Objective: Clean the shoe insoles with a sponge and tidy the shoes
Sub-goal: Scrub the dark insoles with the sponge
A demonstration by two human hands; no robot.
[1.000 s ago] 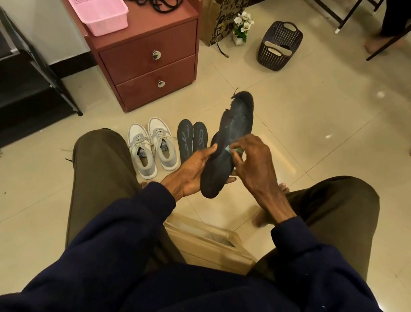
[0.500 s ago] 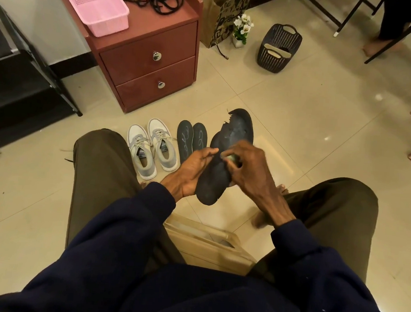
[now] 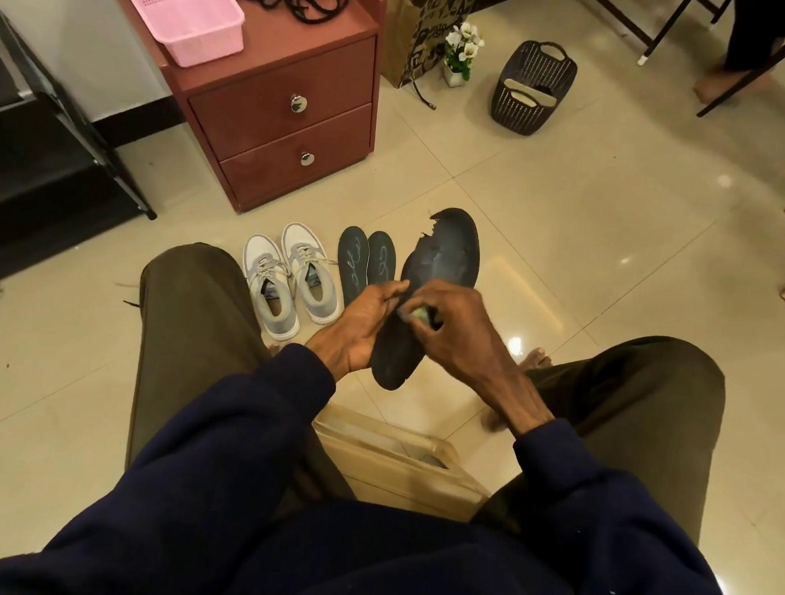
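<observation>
A seated person's left hand (image 3: 360,327) grips a black insole (image 3: 433,291) by its edge while the right hand (image 3: 454,330) pinches a green sponge (image 3: 420,313) against its middle. Beyond the left hand, two more insoles (image 3: 367,262) lie beside grey shoes (image 3: 288,279). The insole's far tip looks torn; hard scrubbing toward it could likely rip it further.

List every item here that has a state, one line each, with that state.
Held insole: lifted off the floor, torn at the toe edge.
Left hand: gripping the held insole's side.
Right hand: pressing a sponge on the insole.
Two insoles: flat on the floor, side by side.
Sneakers: upright, laced, paired.
Drawers: both shut.
Pink basket: upside down.
</observation>
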